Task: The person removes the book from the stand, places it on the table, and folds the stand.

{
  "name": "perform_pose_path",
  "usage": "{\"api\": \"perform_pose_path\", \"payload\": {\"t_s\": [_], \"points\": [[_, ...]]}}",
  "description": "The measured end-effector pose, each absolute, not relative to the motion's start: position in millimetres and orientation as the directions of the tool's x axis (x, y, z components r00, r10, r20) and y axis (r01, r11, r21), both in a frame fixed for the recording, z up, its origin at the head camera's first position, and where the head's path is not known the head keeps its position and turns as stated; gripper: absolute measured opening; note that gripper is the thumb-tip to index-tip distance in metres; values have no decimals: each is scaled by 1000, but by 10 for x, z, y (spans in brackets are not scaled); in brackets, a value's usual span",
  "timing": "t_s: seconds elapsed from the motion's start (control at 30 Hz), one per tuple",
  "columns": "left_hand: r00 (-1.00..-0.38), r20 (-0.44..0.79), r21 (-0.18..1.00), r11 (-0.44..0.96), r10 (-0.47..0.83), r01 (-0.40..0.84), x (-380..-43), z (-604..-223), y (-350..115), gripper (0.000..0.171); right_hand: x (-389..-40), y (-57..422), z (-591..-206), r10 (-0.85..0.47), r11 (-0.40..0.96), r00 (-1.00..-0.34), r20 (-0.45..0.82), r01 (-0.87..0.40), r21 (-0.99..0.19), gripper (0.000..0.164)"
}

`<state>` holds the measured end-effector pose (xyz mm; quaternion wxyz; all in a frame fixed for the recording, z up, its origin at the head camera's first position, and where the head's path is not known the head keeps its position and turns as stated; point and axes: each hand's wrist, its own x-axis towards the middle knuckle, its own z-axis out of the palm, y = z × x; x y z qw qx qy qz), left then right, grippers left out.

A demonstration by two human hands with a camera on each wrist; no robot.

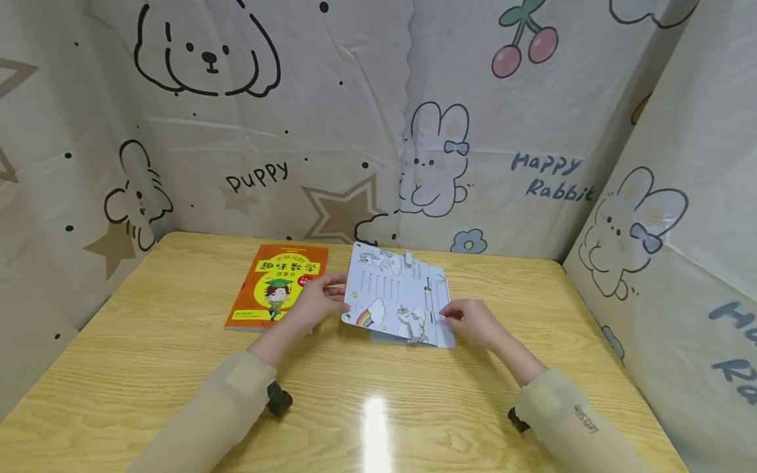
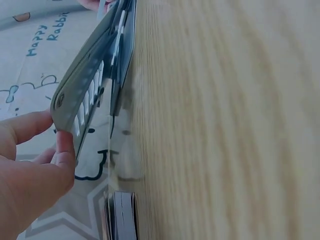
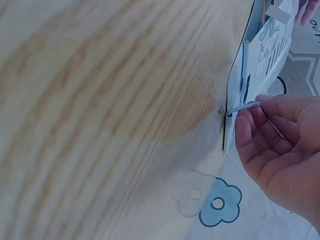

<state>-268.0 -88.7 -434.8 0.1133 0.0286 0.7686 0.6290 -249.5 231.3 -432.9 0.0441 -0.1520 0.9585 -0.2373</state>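
Note:
A white folding book stand (image 1: 384, 295), printed with unicorns, clouds and a rainbow, is on the wooden table. Its slotted panel is tilted up from the base on the left side. My left hand (image 1: 319, 302) pinches the left edge of that raised panel; in the left wrist view the thumb and fingers grip the panel's corner (image 2: 62, 107). At the right side of the stand is my right hand (image 1: 473, 320). Between its thumb and index finger it pinches a thin wire bar (image 3: 244, 107) joined to the base.
An orange book (image 1: 245, 305) with a cartoon figure in a graduation cap lies flat left of the stand, partly behind my left hand. The wooden table (image 1: 443, 407) meets a printed cloth (image 1: 331, 131) at the back and sides.

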Motion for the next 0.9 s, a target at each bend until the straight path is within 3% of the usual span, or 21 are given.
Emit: {"api": "perform_pose_path", "payload": {"t_s": [0.9], "points": [[-967,-223,847,516,126,-128,-2718,-4466,-866,59,-2481,2325,-4346,-407,817,-911,61,-393,-421,11]]}}
